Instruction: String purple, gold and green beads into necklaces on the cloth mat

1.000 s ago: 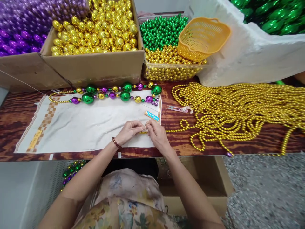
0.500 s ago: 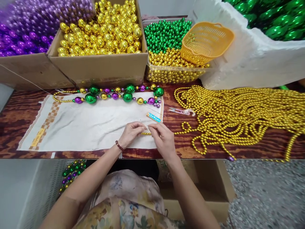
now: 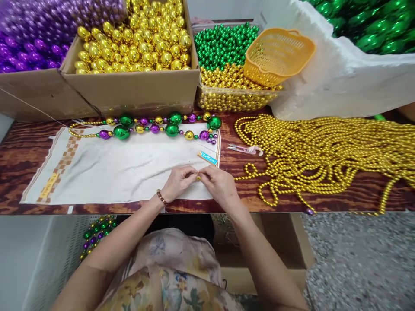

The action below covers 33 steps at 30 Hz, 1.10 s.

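Over the right part of a white cloth (image 3: 106, 172), my left hand (image 3: 177, 182) and my right hand (image 3: 220, 185) meet fingertip to fingertip, both closed in a pinch. A short bit of gold bead strand (image 3: 198, 177) shows between them; any thread at the fingertips is too fine to make out. Out from behind my right hand, the strand runs to a large pile of gold bead strands (image 3: 311, 155). Above the hands lie a small blue-and-orange packet (image 3: 208, 158) and pink-handled thread snips (image 3: 244, 149). A necklace of green, purple and gold beads (image 3: 171, 130) stretches along the cloth's far edge.
Behind the cloth stand a cardboard box of gold balls (image 3: 129, 93), a clear tub of green and gold beads (image 3: 233, 97) with a yellow basket (image 3: 279, 56) on it, and a white foam box (image 3: 340, 86). An open carton (image 3: 259, 276) sits below the table's front edge.
My fingertips have come closer together, and less of the gold strand shows between them. The whole view has shifted slightly; the things on the table lie as before.
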Tool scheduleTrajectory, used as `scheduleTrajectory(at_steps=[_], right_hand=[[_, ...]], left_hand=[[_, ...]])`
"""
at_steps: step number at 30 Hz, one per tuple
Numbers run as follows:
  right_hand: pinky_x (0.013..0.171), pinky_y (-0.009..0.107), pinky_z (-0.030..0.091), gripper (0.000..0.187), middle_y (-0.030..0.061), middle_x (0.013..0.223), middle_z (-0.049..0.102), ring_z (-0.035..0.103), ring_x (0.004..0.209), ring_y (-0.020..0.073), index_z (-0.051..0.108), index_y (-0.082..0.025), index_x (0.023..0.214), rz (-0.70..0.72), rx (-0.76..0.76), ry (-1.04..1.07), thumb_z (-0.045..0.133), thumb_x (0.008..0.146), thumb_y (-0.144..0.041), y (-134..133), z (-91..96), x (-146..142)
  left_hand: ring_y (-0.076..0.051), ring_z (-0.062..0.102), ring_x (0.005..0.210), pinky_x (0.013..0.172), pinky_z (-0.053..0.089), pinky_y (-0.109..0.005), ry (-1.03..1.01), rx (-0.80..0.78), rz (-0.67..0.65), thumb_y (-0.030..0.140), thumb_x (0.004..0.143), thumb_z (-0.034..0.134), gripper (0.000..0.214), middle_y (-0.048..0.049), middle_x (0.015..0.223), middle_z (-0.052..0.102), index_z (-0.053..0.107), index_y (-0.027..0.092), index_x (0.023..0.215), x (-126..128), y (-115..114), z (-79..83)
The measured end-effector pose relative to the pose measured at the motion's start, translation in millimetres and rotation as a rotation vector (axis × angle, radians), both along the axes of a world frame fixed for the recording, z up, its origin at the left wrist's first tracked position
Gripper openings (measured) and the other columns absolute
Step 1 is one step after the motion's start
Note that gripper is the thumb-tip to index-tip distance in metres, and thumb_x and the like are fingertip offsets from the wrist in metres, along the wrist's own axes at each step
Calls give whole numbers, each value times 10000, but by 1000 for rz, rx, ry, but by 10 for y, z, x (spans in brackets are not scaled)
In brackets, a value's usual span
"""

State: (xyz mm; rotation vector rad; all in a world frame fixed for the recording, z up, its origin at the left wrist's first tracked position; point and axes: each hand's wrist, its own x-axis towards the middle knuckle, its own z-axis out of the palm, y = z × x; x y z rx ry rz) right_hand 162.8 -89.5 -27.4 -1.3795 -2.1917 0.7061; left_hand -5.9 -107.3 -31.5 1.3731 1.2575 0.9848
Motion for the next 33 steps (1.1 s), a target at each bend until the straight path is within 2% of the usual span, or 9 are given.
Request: scheduleTrajectory(at_steps=[2,4,8,11,14,19,23,28,33], right_hand=[[582,267,385,146,46,784,675,604,686,180,652,-222,761,-76,24,30,561,875,-219,-42,-23,-52],[573,266,391,118,42,772,660,578,663,169,635,-223,760,-180,-11,229,565,855,-231,-90,-76,-124],[448,234,322,116,-40,576,528,432,461,115,565,-227,805,-353,-362,928,575,846,-335,-148,-193,-283],[407,208,249,168,-62,610,506,373,421,79,516,-226,816,-358,-568,1230,610,807,-365,-135,-199,-356],[407,198,246,204,-55,672,509,371,444,69,501,-224,813,-335,-649,1307,641,793,-371,-78,-133,-346],[372,164,239,223,-50,714,467,234,445,52,467,-213,759,-344,-774,1558,685,760,-258,15,-28,-229],[375,115,287,214,-54,693,447,271,458,41,477,-196,738,-354,-811,1722,690,759,-194,23,18,-191],[341,122,290,173,-40,795,578,382,432,28,526,-194,799,-339,-766,1558,695,773,-223,32,103,-132],[332,95,227,223,-74,639,492,236,371,-4,474,-179,733,-259,-888,1585,696,750,-167,35,169,-13]], left_hand=[[-115,482,625,633,362,-239,18,-6,41,278,784,637,159,1,639,592,680,163,683,30,1,3],[-106,465,597,600,357,-233,-95,-94,107,294,777,636,162,8,621,580,664,156,696,72,8,-12],[-65,399,507,512,314,-215,-449,-297,189,356,717,702,226,23,590,554,650,136,706,159,35,-42],[-51,370,494,492,278,-206,-534,-318,179,388,682,759,279,29,564,534,647,132,694,186,43,-22],[-64,391,524,518,305,-214,-489,-291,160,437,696,759,321,28,564,525,646,138,716,166,26,6],[-76,437,585,571,347,-217,-358,-200,112,448,747,711,327,21,640,535,613,138,707,100,-14,11],[-67,401,543,535,318,-211,-350,-195,63,457,768,692,334,34,606,499,616,134,727,96,0,34],[-71,394,547,536,313,-214,-364,-182,34,467,763,722,359,32,593,506,697,123,865,145,68,70],[-81,430,586,567,341,-219,-292,-162,-79,457,753,725,340,9,626,558,681,120,753,148,79,94]])
